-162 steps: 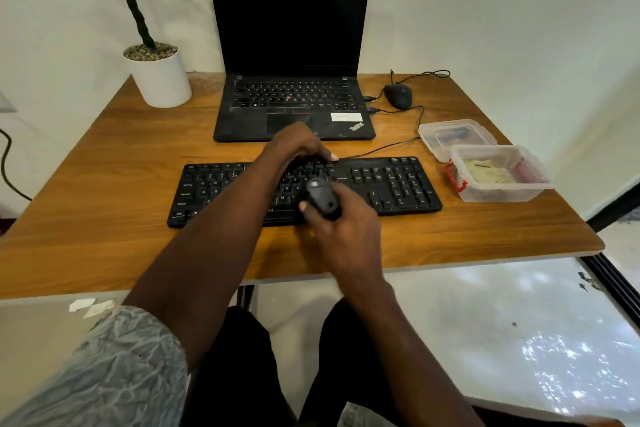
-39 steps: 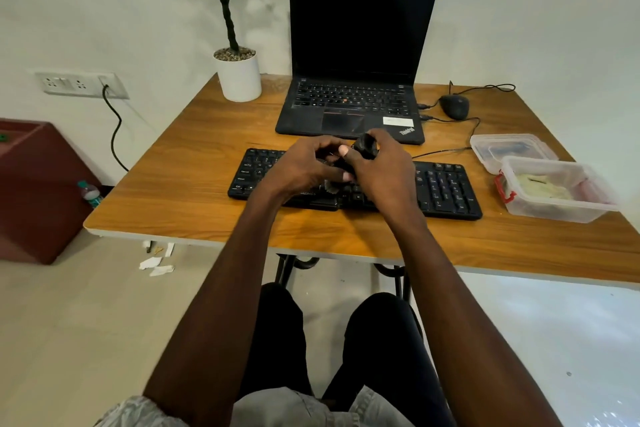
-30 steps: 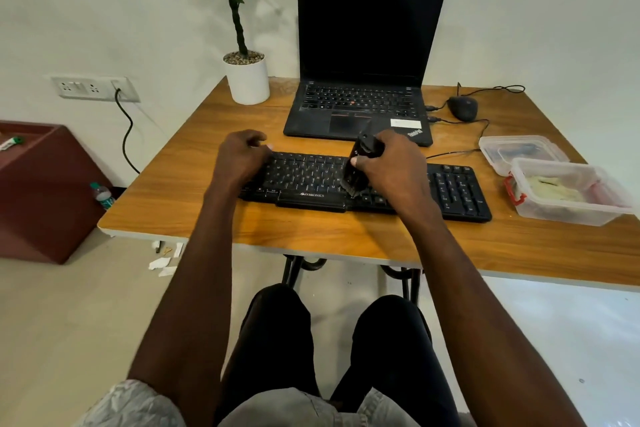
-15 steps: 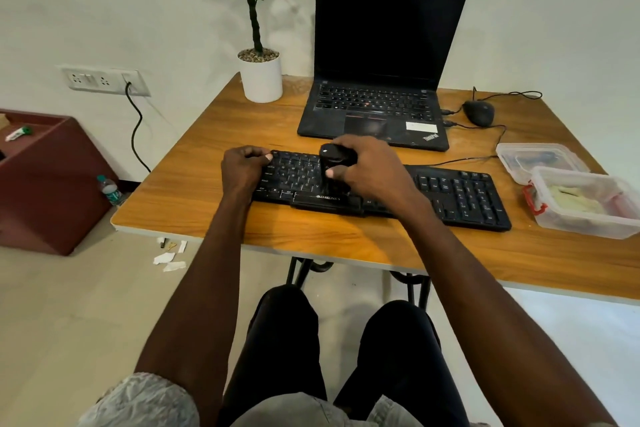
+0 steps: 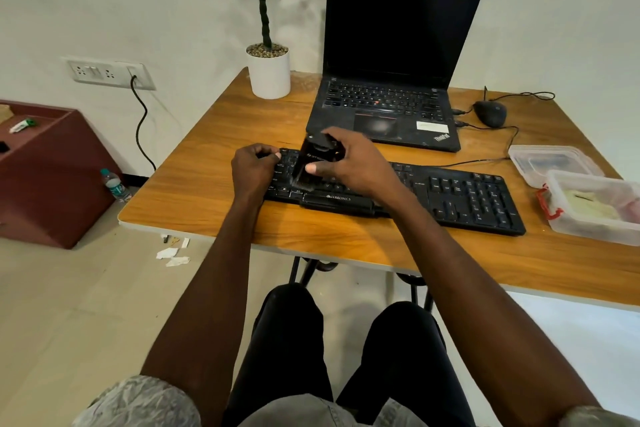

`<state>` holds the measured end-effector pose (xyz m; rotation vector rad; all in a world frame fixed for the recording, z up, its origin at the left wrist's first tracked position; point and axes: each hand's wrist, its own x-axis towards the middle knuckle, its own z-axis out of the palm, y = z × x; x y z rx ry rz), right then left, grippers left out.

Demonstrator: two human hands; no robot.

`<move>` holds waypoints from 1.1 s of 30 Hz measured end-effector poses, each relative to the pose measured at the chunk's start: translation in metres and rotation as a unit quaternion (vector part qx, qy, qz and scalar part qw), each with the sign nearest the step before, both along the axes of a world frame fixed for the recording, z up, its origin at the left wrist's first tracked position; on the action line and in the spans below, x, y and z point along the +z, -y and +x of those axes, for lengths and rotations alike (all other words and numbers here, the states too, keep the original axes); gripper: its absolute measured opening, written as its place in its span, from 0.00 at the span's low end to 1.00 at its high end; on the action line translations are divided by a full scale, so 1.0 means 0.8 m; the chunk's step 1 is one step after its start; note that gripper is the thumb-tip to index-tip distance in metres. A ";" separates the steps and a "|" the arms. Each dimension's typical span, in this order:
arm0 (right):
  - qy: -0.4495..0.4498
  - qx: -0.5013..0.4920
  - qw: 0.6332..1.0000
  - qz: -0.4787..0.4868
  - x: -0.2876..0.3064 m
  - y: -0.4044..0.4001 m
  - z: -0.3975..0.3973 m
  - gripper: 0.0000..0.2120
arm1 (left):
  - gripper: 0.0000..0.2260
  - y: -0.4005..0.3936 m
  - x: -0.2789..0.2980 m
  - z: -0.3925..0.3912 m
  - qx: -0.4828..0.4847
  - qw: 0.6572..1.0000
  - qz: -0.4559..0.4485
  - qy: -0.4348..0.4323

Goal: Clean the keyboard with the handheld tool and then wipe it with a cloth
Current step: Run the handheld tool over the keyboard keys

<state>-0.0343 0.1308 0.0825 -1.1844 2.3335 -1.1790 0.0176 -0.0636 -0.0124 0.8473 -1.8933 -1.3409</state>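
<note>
While the left hand (image 5: 252, 166), fingers curled, rests on the keyboard (image 5: 450, 199) at its left end near the table's front edge, probably to steady it, the right hand (image 5: 349, 163) grips the handheld tool (image 5: 317, 163), bristles down on the keys.

Wooden tabletop (image 5: 214, 191) with a pale edge, on black metal legs. Black keyboard (image 5: 467, 199) lying across the middle, its left end near 9 o'clock. Open laptop (image 5: 384, 107) just behind it at 12 o'clock, screen dark. White pot with a green plant (image 5: 269, 71) at 11 o'clock, near the far-left corner. Black mouse (image 5: 490, 113) at 1 o'clock, its cable looping beside the laptop. Two clear plastic boxes (image 5: 588, 208) at 3 o'clock, touching, the nearer one open with a red clasp.
</note>
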 end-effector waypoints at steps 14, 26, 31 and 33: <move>0.010 -0.006 0.995 0.094 0.021 0.014 0.011 0.15 | 0.04 -0.001 0.002 -0.002 0.016 1.000 0.004 0.010; -0.015 -0.053 0.983 0.177 0.038 -0.030 -0.015 0.16 | 0.03 -0.003 0.003 -0.005 0.034 0.999 -0.011 0.026; 0.066 -0.025 0.995 0.065 0.020 -0.008 0.010 0.11 | 0.04 -0.002 0.001 -0.003 0.033 0.999 -0.014 0.025; 0.054 -0.052 0.993 0.096 0.022 -0.027 -0.004 0.12 | 0.04 -0.001 0.000 -0.003 0.037 0.999 -0.014 0.029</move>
